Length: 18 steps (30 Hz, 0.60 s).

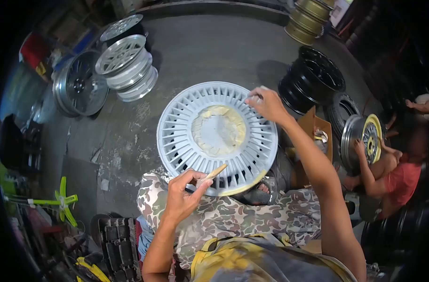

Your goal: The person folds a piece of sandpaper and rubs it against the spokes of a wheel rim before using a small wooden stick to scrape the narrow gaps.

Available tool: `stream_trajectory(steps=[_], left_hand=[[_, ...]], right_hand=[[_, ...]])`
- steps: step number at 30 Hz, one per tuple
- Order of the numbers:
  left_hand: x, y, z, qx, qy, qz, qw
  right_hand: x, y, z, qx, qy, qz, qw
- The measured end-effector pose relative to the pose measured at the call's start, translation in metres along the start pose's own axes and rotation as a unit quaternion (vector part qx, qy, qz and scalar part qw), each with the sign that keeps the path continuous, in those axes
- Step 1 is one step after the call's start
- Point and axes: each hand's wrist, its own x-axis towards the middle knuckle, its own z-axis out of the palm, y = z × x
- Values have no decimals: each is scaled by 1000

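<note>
A pale grey wheel (177,136) with many narrow radial slots lies across my lap. Masking tape (240,134) rings its centre, and a yellowish patch shows on the near rim. My left hand (186,190) is at the wheel's near edge, closed on a short tan stick-like piece (218,171) that points up and right over the spokes. At the far right part of the wheel, my right hand (267,104) has its fingers bent together above the slots. Whatever sits between those fingers, if anything, is too small to make out.
Silver rims (127,70) are stacked at the left, black rims (313,77) at the right, gold rims (306,23) at the back. A cardboard box (308,124) stands right of my wheel. A person in a red shirt (402,183) handles a yellow-edged rim (374,138). A green fan (63,201) is at left.
</note>
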Motion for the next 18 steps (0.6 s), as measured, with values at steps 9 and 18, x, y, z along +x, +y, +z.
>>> stream_trajectory(steps=[9, 18], left_hand=[[6, -1, -11, 9, 48, -4, 999], [11, -6, -21, 0, 39, -26, 999]], right_hand=[[140, 22, 91, -164, -54, -46, 984], [174, 13, 99, -375, -228, -99, 893]])
